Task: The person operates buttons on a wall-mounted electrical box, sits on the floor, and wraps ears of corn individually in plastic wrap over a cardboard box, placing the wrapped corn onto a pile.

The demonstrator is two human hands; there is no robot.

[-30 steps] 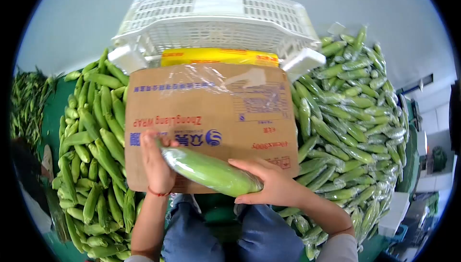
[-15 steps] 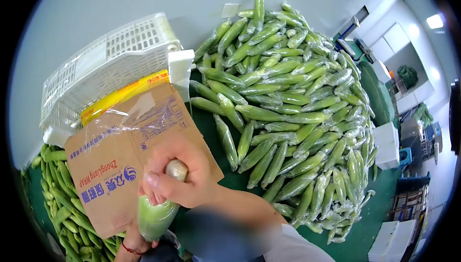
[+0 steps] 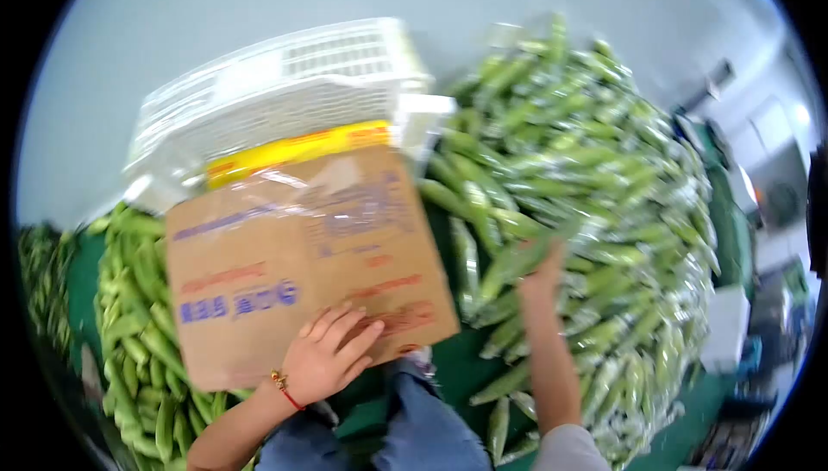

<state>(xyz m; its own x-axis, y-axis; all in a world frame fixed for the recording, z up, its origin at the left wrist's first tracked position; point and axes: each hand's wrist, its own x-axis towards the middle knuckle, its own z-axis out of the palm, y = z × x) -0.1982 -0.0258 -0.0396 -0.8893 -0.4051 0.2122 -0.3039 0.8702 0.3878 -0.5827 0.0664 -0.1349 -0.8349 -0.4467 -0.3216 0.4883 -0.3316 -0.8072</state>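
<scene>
My left hand (image 3: 330, 352) lies open, fingers spread, at the lower right edge of a brown cardboard box (image 3: 246, 251) with blue and red print. It holds nothing, and a red string bracelet circles its wrist. My right hand (image 3: 542, 274) reaches over a large pile of plastic-wrapped ears of corn (image 3: 621, 255) in green husks. Its fingers are blurred and partly hidden, but they appear closed round an ear of corn (image 3: 511, 266) lying slantwise at the pile's left side.
Behind the box stands a white plastic crate (image 3: 285, 83) with a yellow carton (image 3: 297, 152) against it. Unwrapped green ears (image 3: 142, 342) are heaped left of the box. Leafy greens (image 3: 43, 277) lie farther left. A white box (image 3: 726, 329) stands right of the wrapped pile.
My right hand has moved from in front of the box to the wrapped pile with the ear of corn. My left hand has let go of the ear and come up onto the box edge. The view has shifted.
</scene>
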